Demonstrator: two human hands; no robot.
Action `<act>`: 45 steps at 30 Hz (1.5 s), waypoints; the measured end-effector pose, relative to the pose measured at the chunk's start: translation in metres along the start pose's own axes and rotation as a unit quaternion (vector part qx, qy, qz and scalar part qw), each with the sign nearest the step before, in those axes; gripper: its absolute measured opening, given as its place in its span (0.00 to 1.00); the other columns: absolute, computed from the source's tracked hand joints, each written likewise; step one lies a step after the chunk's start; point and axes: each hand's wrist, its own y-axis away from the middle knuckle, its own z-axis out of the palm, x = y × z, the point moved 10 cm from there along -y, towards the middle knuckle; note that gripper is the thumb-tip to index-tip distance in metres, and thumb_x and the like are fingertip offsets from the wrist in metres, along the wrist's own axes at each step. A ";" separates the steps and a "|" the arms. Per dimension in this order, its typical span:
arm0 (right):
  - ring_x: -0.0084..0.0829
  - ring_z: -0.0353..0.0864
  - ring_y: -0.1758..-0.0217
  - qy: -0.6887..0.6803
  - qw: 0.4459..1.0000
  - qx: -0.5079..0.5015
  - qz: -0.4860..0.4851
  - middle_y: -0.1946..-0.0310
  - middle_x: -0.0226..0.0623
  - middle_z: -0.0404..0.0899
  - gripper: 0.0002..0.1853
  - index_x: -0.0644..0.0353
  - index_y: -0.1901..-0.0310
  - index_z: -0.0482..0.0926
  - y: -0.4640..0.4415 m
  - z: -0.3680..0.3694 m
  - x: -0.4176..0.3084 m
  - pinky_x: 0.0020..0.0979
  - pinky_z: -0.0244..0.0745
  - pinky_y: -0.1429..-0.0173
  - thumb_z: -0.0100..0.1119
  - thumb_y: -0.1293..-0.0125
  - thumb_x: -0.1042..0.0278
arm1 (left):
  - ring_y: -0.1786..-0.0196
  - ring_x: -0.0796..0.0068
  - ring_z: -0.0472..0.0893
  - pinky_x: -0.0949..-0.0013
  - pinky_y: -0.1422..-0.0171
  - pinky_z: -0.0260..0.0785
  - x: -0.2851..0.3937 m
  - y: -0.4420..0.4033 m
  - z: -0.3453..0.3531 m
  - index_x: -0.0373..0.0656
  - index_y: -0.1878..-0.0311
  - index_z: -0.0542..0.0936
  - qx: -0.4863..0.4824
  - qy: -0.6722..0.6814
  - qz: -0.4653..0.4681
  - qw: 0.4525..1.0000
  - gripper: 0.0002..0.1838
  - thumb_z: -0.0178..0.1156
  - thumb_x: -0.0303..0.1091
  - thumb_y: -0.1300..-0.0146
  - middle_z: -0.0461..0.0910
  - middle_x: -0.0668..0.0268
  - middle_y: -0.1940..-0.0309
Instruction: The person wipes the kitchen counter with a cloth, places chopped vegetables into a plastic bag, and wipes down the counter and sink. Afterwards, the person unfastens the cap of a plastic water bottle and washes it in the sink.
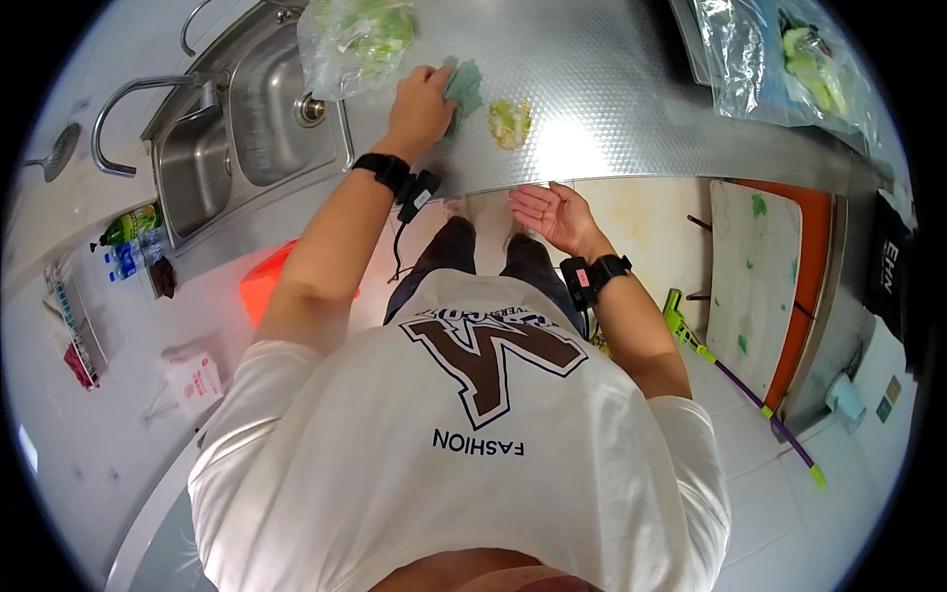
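Observation:
My left hand [418, 111] is on the steel counter [612, 79], its fingers closed on a grey-green cloth [463, 91]. Just right of the cloth lies a small pile of pale yellow-green vegetable scraps [510, 124]. My right hand [554, 217] is held palm up below the counter's front edge, fingers spread and nothing in it. A clear plastic bag of leafy greens [363, 39] sits beyond my left hand, close to the sink.
A double steel sink [271, 118] with a curved tap [126, 99] is at the left. Another plastic bag with greens [814, 69] lies at the far right. Below are a red bin [264, 281], a board [755, 276] and a green-and-purple pole [735, 380].

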 end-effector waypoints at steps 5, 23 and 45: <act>0.55 0.72 0.33 -0.001 1.000 0.003 0.009 0.37 0.62 0.72 0.34 0.79 0.37 0.67 -0.009 0.000 0.003 0.47 0.66 0.27 0.25 0.22 0.52 | 0.43 0.51 0.75 0.57 0.36 0.68 0.029 -0.030 0.017 0.47 0.40 0.79 -0.012 0.072 0.114 0.991 0.23 0.58 0.23 0.41 0.79 0.59 0.45; 0.66 0.62 0.29 -0.072 0.993 -0.058 0.069 0.34 0.71 0.64 0.45 0.87 0.37 0.61 -0.032 0.024 0.024 0.54 0.56 0.22 0.13 0.25 0.44 | 0.46 0.60 0.74 0.66 0.35 0.70 0.090 -0.009 0.045 0.54 0.45 0.84 -0.112 0.133 0.294 0.940 0.30 0.54 0.13 0.49 0.80 0.76 0.39; 0.67 0.61 0.28 -0.056 0.979 -0.181 0.068 0.34 0.70 0.63 0.40 0.69 0.26 0.54 -0.038 0.044 0.022 0.58 0.56 0.23 0.25 0.25 0.41 | 0.45 0.62 0.74 0.66 0.33 0.66 0.099 0.037 0.043 0.55 0.46 0.84 -0.109 0.160 0.293 0.936 0.28 0.56 0.15 0.47 0.81 0.76 0.40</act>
